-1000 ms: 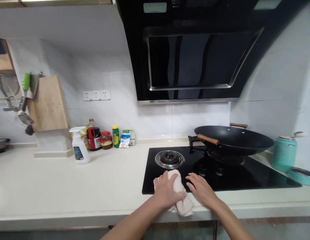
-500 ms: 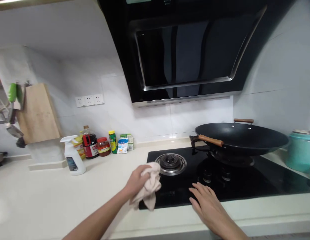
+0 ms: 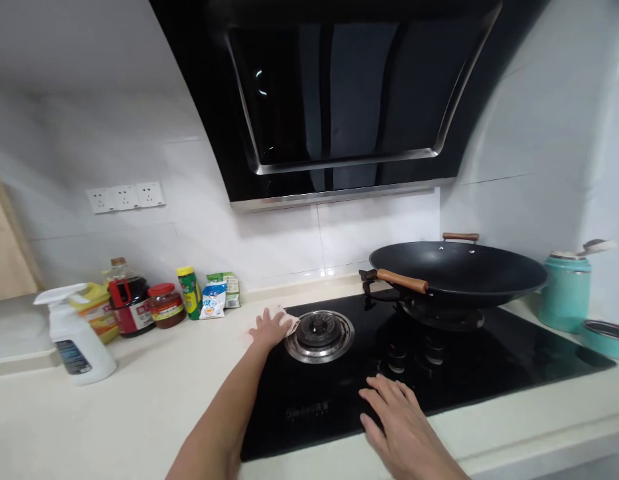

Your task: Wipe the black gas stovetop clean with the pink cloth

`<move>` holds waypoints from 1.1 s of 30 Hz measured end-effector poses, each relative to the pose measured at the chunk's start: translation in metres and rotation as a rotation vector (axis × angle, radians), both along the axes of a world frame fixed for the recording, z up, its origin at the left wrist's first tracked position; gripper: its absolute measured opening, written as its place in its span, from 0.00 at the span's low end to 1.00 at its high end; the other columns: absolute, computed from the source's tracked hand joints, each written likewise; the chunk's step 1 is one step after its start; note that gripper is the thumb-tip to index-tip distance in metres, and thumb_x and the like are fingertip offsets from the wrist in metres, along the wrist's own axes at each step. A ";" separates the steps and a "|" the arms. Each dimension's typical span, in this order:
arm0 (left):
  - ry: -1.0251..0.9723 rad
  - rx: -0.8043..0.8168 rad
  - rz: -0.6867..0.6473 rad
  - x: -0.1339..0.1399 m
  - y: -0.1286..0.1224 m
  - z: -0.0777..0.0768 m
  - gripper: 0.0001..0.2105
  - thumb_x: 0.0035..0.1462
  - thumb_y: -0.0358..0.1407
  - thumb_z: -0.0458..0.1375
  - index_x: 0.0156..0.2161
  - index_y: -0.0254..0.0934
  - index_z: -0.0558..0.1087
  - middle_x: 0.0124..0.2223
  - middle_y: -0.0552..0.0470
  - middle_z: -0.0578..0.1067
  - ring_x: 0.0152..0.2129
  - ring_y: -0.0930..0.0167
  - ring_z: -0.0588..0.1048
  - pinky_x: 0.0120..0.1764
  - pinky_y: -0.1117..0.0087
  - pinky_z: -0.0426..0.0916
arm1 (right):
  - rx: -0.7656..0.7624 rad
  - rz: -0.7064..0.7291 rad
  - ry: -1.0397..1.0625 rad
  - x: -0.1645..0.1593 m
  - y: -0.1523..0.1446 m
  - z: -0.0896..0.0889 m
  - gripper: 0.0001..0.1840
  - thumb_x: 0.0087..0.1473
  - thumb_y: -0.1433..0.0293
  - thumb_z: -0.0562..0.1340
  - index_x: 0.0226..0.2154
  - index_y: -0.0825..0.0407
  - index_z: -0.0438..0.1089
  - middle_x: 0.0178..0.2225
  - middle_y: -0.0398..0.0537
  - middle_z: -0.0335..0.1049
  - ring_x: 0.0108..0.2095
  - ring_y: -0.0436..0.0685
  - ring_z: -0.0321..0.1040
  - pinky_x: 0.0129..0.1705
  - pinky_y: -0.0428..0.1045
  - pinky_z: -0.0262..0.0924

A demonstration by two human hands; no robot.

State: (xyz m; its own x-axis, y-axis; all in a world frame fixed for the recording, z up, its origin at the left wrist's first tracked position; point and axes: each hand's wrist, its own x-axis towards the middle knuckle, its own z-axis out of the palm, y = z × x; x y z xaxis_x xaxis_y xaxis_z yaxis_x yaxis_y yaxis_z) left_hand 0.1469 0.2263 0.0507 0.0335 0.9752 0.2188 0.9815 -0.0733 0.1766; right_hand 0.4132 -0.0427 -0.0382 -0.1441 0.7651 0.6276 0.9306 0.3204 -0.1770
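Left hand [image 3: 270, 328]: fingers spread flat, pressing a pale pink, soft, crumpled cloth [image 3: 288, 321] against the far-left corner of the hob, where the glass meets the worktop; the cloth shows only as a small fold past the fingertips, just beside the left burner. Right hand [image 3: 400, 428]: open, palm down, fingers loosely splayed, resting on the hob's near edge and holding nothing. Hob [image 3: 514, 350]: flat rectangular panel of glossy black glass, set into the worktop. Left burner [image 3: 319, 335]: round, bright metal ring around a dark ribbed cap, bare. Wok [image 3: 456, 270]: broad, shallow, matt black bowl seated on the right burner, with one long wooden handle pointing left and a small wooden loop grip on its far rim. Worktop [image 3: 114, 413]: smooth, cream, stone-like slab. Spray bottle [image 3: 74, 333]: white plastic, trigger head, dark label, standing at the left. Behind it, along the white tiled wall: a dark sauce bottle [image 3: 126, 300] with red label, a squat red-lidded jar [image 3: 166, 305], a slim green and yellow canister [image 3: 190, 292]. Teal pot [image 3: 566, 288]: cylindrical, lidded, at the right. Range hood [image 3: 339, 100]: slanted glossy black glass with a chrome trim.
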 end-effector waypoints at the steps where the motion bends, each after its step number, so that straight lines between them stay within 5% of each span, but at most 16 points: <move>1: 0.002 -0.006 0.006 0.000 0.000 -0.003 0.28 0.61 0.58 0.48 0.62 0.54 0.68 0.72 0.43 0.56 0.64 0.42 0.59 0.56 0.33 0.57 | -0.012 0.000 0.009 0.000 -0.001 0.001 0.17 0.64 0.63 0.57 0.52 0.47 0.73 0.56 0.53 0.73 0.59 0.67 0.67 0.61 0.67 0.59; 5: 0.032 0.036 -0.025 -0.001 -0.017 -0.007 0.23 0.62 0.53 0.49 0.59 0.50 0.71 0.67 0.43 0.63 0.60 0.49 0.64 0.57 0.40 0.58 | -0.057 0.003 0.072 -0.001 -0.006 0.009 0.18 0.65 0.62 0.55 0.52 0.46 0.73 0.58 0.52 0.71 0.60 0.65 0.64 0.64 0.66 0.55; 8: 0.063 0.089 -0.088 -0.006 -0.054 -0.006 0.20 0.63 0.49 0.50 0.56 0.47 0.72 0.64 0.42 0.65 0.59 0.51 0.64 0.56 0.43 0.61 | -0.100 0.021 0.116 -0.002 -0.008 0.012 0.19 0.65 0.61 0.55 0.52 0.46 0.73 0.58 0.53 0.70 0.61 0.65 0.63 0.65 0.65 0.52; 17: 0.097 0.169 -0.378 -0.021 -0.241 -0.010 0.12 0.64 0.44 0.52 0.45 0.43 0.75 0.57 0.47 0.71 0.52 0.60 0.67 0.53 0.54 0.64 | -0.171 0.055 0.132 -0.001 -0.007 0.014 0.20 0.65 0.63 0.53 0.53 0.50 0.73 0.59 0.56 0.68 0.62 0.65 0.60 0.65 0.65 0.48; 21: 0.019 0.201 -0.600 -0.015 -0.301 -0.016 0.09 0.61 0.41 0.54 0.37 0.42 0.74 0.54 0.45 0.72 0.52 0.58 0.68 0.50 0.53 0.65 | -0.198 0.023 0.138 -0.004 -0.012 0.021 0.22 0.64 0.63 0.54 0.55 0.52 0.72 0.61 0.58 0.67 0.64 0.65 0.59 0.67 0.64 0.46; 24: -0.016 0.214 -0.642 -0.011 -0.313 -0.022 0.08 0.58 0.38 0.57 0.41 0.42 0.76 0.54 0.44 0.72 0.53 0.56 0.68 0.52 0.52 0.65 | -0.192 0.030 0.165 -0.005 -0.016 0.026 0.20 0.64 0.65 0.54 0.53 0.53 0.73 0.59 0.57 0.69 0.63 0.63 0.61 0.67 0.61 0.46; 26: -0.046 0.196 -0.606 -0.006 -0.308 -0.024 0.19 0.55 0.36 0.58 0.53 0.43 0.74 0.58 0.42 0.71 0.57 0.55 0.67 0.57 0.48 0.63 | -0.182 0.052 0.195 -0.004 -0.016 0.029 0.19 0.66 0.64 0.53 0.49 0.52 0.75 0.56 0.55 0.71 0.59 0.61 0.64 0.65 0.59 0.49; 29: -0.063 0.087 -0.529 0.012 -0.297 -0.020 0.35 0.52 0.38 0.62 0.66 0.43 0.64 0.69 0.39 0.62 0.65 0.50 0.60 0.64 0.42 0.54 | -0.176 0.101 0.263 0.000 -0.013 0.030 0.23 0.69 0.60 0.46 0.43 0.49 0.75 0.49 0.51 0.74 0.53 0.59 0.67 0.60 0.59 0.55; 33: -0.071 -0.045 -0.494 0.058 -0.292 -0.018 0.38 0.51 0.48 0.64 0.67 0.45 0.63 0.74 0.37 0.49 0.70 0.45 0.48 0.66 0.34 0.38 | -0.133 0.137 0.448 0.008 -0.005 0.024 0.28 0.69 0.55 0.42 0.47 0.48 0.73 0.49 0.52 0.73 0.53 0.58 0.68 0.59 0.58 0.59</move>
